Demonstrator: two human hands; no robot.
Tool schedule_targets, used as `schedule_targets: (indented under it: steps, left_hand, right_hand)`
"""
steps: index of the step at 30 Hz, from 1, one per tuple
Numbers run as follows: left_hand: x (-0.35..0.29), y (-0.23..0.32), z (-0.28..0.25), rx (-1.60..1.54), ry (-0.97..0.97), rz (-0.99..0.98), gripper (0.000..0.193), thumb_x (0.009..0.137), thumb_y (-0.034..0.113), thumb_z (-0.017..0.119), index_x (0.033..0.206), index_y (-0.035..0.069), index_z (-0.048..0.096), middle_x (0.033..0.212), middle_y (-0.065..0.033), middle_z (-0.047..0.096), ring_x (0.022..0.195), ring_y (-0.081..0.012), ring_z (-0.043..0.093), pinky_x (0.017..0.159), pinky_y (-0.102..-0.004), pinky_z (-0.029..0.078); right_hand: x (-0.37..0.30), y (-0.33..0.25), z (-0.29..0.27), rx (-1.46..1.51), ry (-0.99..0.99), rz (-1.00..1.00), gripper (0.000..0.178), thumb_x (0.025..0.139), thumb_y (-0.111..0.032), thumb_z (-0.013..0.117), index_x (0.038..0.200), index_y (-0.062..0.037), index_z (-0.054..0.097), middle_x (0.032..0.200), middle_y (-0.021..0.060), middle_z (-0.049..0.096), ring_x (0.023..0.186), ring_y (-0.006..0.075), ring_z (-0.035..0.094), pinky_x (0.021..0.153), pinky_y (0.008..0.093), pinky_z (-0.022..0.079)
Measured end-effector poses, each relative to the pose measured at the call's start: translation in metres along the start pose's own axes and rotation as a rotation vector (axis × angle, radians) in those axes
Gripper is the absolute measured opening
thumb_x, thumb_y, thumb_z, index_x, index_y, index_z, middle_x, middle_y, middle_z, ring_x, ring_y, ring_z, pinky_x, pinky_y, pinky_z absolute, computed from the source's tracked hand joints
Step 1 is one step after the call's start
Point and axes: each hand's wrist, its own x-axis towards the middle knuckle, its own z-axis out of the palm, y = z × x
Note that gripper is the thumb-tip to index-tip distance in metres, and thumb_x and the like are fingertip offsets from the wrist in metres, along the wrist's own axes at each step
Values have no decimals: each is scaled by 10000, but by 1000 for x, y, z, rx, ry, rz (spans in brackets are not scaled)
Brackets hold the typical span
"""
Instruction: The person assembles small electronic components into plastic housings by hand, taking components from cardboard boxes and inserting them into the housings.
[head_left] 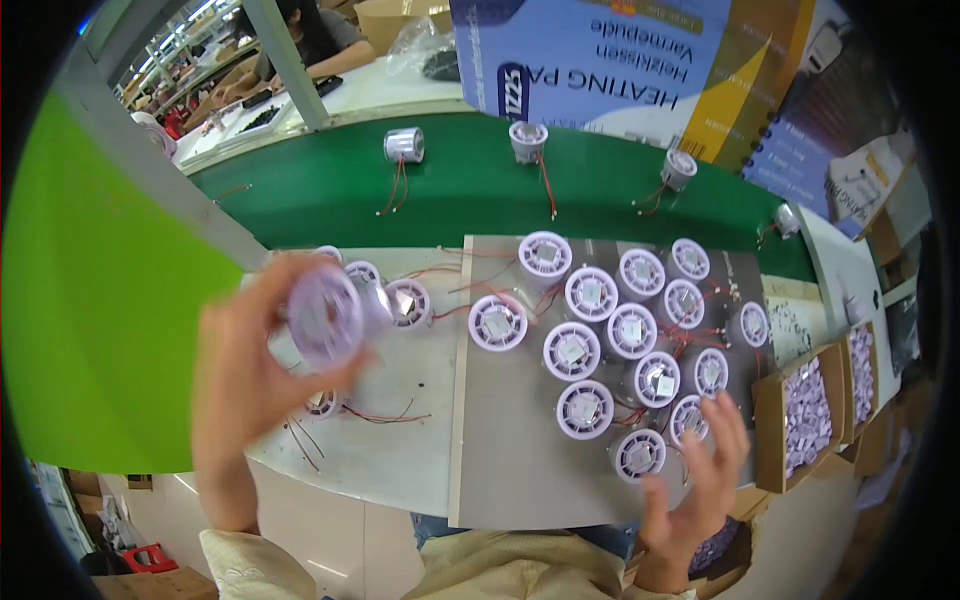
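Observation:
My left hand [235, 370] is raised over the left part of the table, its fingers and thumb wrapped round a lavender round housing [325, 318] that is slightly blurred. Beside and behind that hand stand several like housings [408, 304], partly hidden by it. At the lower right of a grey board [500, 440], my right hand [700, 485] has its fingers spread apart with nothing visible in them. Close to its fingertips is a lavender ring-shaped housing [640, 455] with a small silvery square plate in its middle. Several more such housings [572, 351] with thin red wires cover the board.
Behind the table runs a green conveyor belt [320, 190] carrying a few wired cylinders [528, 143]. A large blue carton [590, 60] stands beyond it. Cardboard boxes of small lavender pieces [808, 420] sit at the right edge. Another person [330, 50] is at the far left.

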Motion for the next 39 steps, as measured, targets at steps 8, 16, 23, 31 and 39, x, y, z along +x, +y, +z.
schedule_targets:
  steps: [8, 16, 23, 31, 39]
  left_hand:
    - [142, -204, -14, 381, 19, -384, 657, 579, 419, 885, 1026, -13, 671, 1001, -192, 710, 927, -323, 688, 842, -388, 527]
    - [192, -295, 38, 574, -201, -462, 764, 559, 512, 888, 1074, -7, 664, 1005, -198, 700, 960, -346, 680, 848, -418, 544]
    - [244, -209, 74, 1070, -227, 508, 706, 803, 159, 707, 1440, 200, 406, 1455, -118, 458, 1358, -270, 434, 1075, -404, 401]
    - [262, -275, 125, 858, -250, 815, 269, 769, 93, 657, 1029, 141, 705, 998, -13, 658, 1025, -214, 609, 856, -337, 515]
    - [249, -250, 103, 823, -285, 527, 217, 745, 31, 684, 957, 73, 689, 1094, -95, 608, 1091, -302, 564, 889, -368, 544]
  right_hand:
    - [-15, 93, -78, -434, 158, 215, 410, 935, -22, 544, 1341, 28, 523, 1345, 193, 552, 1295, 324, 482, 1100, 424, 336]
    - [-116, 240, -193, -589, 133, 619, 380, 872, -5, 626, 1250, -2, 591, 1194, 141, 631, 1076, 294, 594, 932, 374, 455]
    - [-97, 232, -177, -571, -20, 594, 450, 746, 75, 691, 1176, -31, 615, 1011, 99, 651, 793, 193, 595, 726, 311, 491]
    - [-85, 231, -169, -408, -101, 780, 308, 690, 66, 718, 962, -51, 631, 922, 107, 594, 874, 286, 568, 792, 379, 455]
    - [-73, 210, -161, -558, -166, 508, 224, 707, 17, 728, 908, -37, 647, 930, 109, 566, 939, 312, 540, 861, 408, 431]
